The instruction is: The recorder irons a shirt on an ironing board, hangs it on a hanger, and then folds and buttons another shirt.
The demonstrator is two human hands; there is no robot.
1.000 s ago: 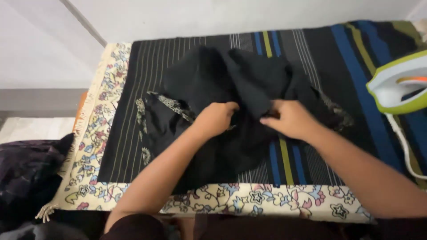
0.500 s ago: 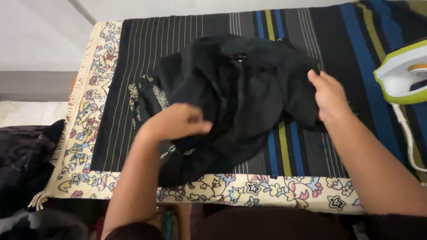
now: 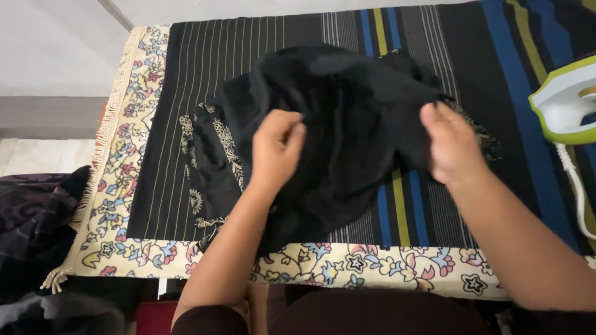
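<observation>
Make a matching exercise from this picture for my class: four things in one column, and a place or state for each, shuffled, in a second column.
1. black garment
2. iron
3. floral border
4. dark clothes pile

A. at the right edge
B. along the striped cloth's near edge
C. bunched, gripped by both hands
D. low at the left, off the cloth

Pairs: 1-C, 2-A, 3-B, 4-D

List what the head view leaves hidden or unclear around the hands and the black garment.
- Left hand: fingertips curl into the black garment, so the grip is hidden.
- Right hand: palm side hidden, facing the cloth.
- Garment's kind: bunched folds hide its shape.
- Iron: cut off by the right edge.
- Striped cloth: part covered by the garment.
</observation>
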